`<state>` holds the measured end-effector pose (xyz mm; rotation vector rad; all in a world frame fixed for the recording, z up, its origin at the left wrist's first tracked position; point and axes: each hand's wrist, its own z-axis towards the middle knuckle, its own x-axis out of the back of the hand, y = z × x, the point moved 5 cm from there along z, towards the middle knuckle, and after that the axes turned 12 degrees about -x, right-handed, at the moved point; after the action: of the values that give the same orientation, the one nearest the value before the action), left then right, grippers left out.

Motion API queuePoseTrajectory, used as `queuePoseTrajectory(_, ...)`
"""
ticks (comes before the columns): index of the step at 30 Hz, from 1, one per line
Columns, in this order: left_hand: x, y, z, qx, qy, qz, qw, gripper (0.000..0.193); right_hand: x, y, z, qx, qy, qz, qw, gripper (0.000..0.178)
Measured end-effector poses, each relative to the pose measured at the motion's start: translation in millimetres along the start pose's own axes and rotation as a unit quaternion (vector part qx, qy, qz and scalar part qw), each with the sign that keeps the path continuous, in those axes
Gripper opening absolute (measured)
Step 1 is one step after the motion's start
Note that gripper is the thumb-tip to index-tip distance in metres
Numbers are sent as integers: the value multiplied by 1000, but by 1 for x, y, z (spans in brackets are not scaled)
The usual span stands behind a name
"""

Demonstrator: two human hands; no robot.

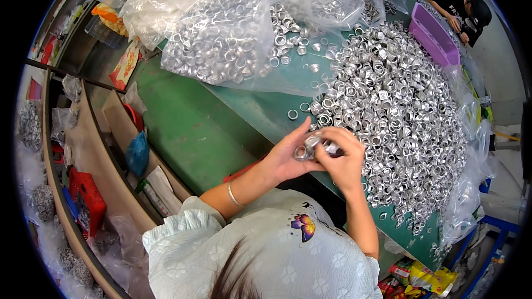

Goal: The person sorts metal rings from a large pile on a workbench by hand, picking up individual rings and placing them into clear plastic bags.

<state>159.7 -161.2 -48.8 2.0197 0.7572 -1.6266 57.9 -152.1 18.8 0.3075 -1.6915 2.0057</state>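
Observation:
My left hand (285, 158) is cupped palm up near the table's edge, thumb raised, with several silver metal rings (301, 153) in it. Over it, my right hand (346, 158) curls its fingers and thumb around rings at the same spot. Which rings each fingertip touches is partly hidden. Just beyond both hands spreads a large heap of loose silver rings (399, 105) on the green tabletop (260, 112). One single ring (292, 114) lies apart from the heap, beyond my left hand.
A clear plastic bag (216, 44) full of rings lies at the far left of the table. Behind the heap stands a purple basket (434, 34), with another person (463, 14) beyond it. Wooden shelves hold a red crate (88, 199) and a blue bag (137, 154) at left.

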Motion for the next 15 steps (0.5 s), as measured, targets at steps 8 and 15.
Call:
queuePoseTrajectory(8, 8, -11, 18, -71, -4, 44, 996, 32, 0, -22, -13, 45, 57, -234, 970, 44)
queuePoseTrajectory(15, -10, -32, 41, -16, 37, 6, 999, 26, 25, -15, -19, 41, 124, -209, 969, 51)
